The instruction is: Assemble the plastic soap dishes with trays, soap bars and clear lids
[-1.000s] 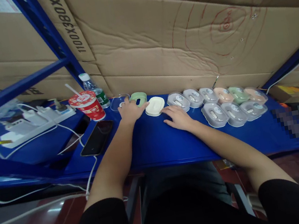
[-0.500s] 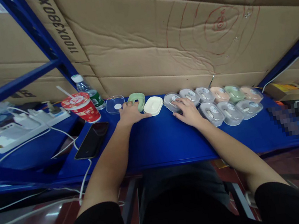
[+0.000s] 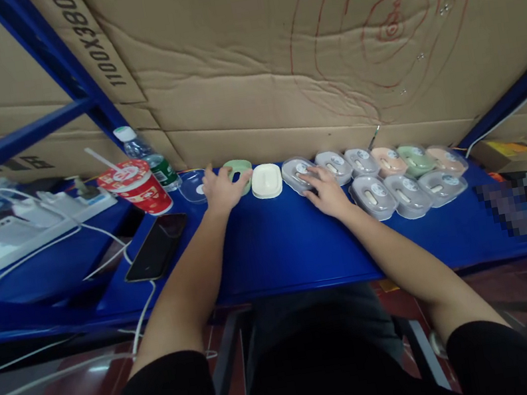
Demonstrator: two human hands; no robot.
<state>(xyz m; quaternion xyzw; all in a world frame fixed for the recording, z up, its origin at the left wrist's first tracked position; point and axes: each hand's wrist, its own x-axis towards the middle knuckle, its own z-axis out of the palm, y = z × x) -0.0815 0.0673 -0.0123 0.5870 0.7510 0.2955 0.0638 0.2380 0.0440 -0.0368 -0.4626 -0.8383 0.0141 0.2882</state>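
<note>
My left hand (image 3: pixel 222 189) has its fingers apart between a clear plastic lid (image 3: pixel 190 188) and a pale green frame with an oval slot (image 3: pixel 239 167). Its thumb lies over the green piece; whether it presses on it I cannot tell. Just right of that sits a cream-coloured square piece (image 3: pixel 267 182), with neither hand on it. Fingers stretched, my right hand (image 3: pixel 328 192) rests on a grey lidded container (image 3: pixel 293 171) and grips nothing. More grey containers (image 3: pixel 373 198) stand in two rows to the right, along with a green one (image 3: pixel 415 160) and peach ones (image 3: pixel 387 162).
At left stand a red paper cup with a straw (image 3: pixel 138 188) and a water bottle (image 3: pixel 157 165), with a phone (image 3: pixel 157 248) before them. Further left lie a power strip (image 3: pixel 41 231) and cables. Cardboard (image 3: pixel 232 68) walls off the back of the blue table (image 3: pixel 298 252).
My left hand has shifted slightly left, its thumb moving off the cream piece's edge toward the green piece. My right hand stays on the grey container. The view has shifted slightly.
</note>
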